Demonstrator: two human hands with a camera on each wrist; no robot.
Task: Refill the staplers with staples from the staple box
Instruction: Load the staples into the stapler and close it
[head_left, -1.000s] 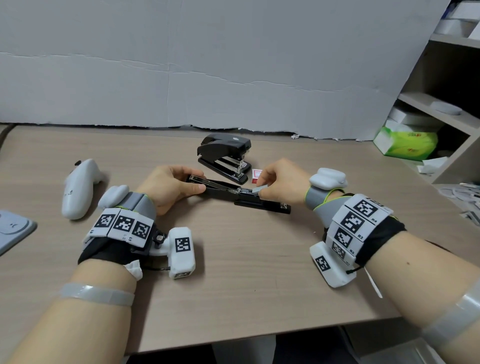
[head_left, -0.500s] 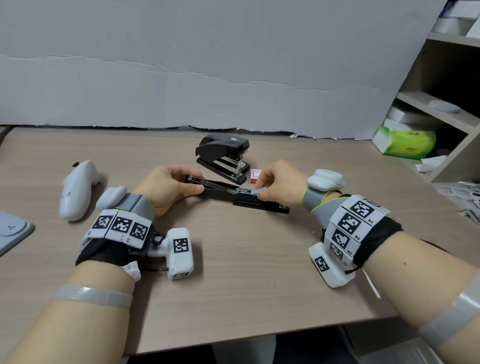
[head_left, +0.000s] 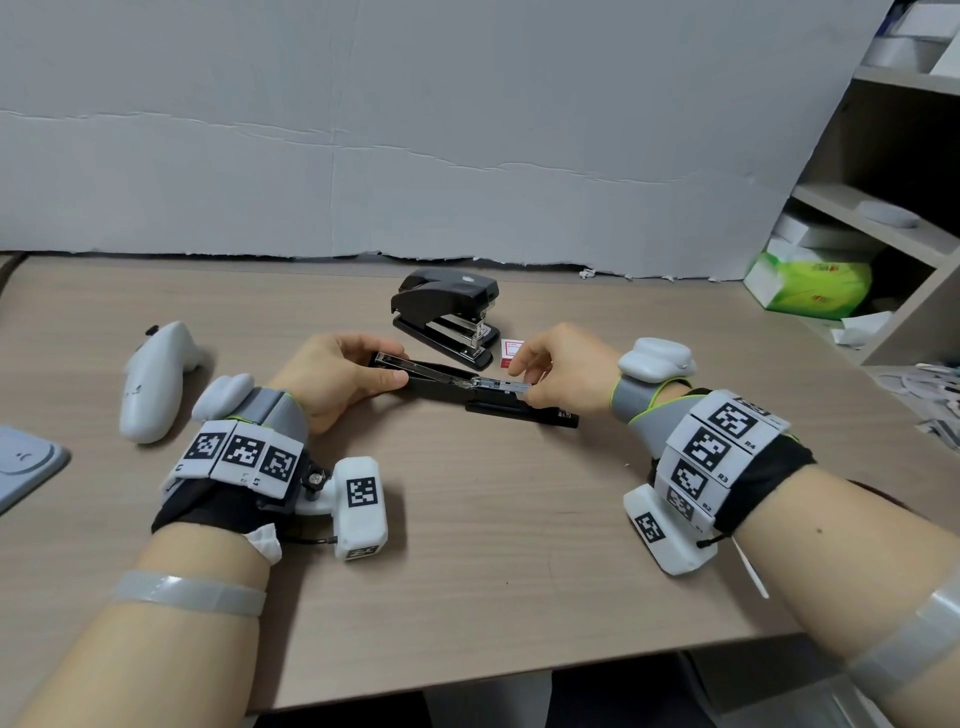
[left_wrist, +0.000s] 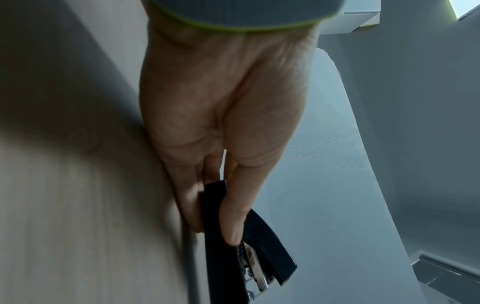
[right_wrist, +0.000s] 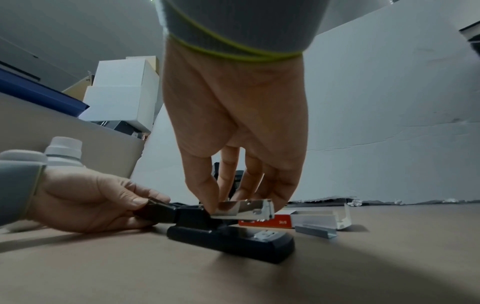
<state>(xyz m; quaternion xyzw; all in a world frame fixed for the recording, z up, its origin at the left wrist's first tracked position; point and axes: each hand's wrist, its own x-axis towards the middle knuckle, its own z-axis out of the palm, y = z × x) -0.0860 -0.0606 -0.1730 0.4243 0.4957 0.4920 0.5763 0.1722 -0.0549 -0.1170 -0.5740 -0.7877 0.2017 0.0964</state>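
A black stapler (head_left: 447, 387) lies unfolded flat in the middle of the table, its cover swung out to the left. My left hand (head_left: 337, 379) grips that cover (left_wrist: 221, 222) between thumb and fingers. My right hand (head_left: 556, 371) pinches the metal staple channel (right_wrist: 246, 207) over the stapler's base (right_wrist: 233, 242). A red and white staple box (right_wrist: 265, 221) lies open just behind, with a loose strip of staples (right_wrist: 315, 231) beside it. A second black stapler (head_left: 449, 319) stands closed farther back.
A white controller (head_left: 153, 382) lies at the left, and a grey device (head_left: 23, 462) at the left edge. Shelves with a green tissue pack (head_left: 810, 283) stand at the right. A grey board (head_left: 415, 130) closes off the back of the table.
Almost nothing has moved. Both hands stay on the unfolded stapler, and the right fingers have shifted slightly along the metal channel.
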